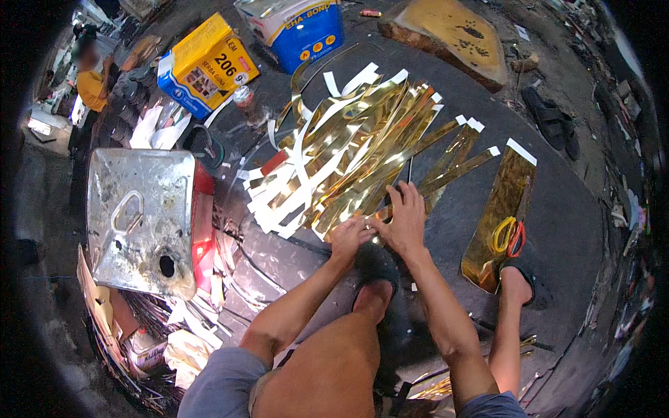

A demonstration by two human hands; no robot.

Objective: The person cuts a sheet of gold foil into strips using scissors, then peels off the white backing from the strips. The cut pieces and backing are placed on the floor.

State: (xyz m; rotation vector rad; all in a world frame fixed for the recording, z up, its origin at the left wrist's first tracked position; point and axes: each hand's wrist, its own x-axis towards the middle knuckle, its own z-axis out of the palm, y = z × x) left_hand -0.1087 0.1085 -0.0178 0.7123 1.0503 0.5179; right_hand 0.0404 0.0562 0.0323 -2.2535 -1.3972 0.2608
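Note:
A fanned pile of shiny gold strips with white ends (369,146) lies in front of me on the dark round surface. At its near edge, my left hand (350,238) is closed, its fingertips pinching what looks like the end of one gold strip. My right hand (405,219) lies beside it with fingers stretched over the strips and its thumb close to the left fingertips. The exact contact between the hands is too small to make out. To the right, scissors with yellow and red handles (507,235) rest on a wide gold sheet (517,181).
A dented metal can (143,216) stands at left above scraps. Beyond are a yellow and blue box (208,66), a blue and white can (293,31), a clear bottle (249,104) and a wooden slab (453,35). Black sandals (550,122) lie far right. A person (90,87) is far left.

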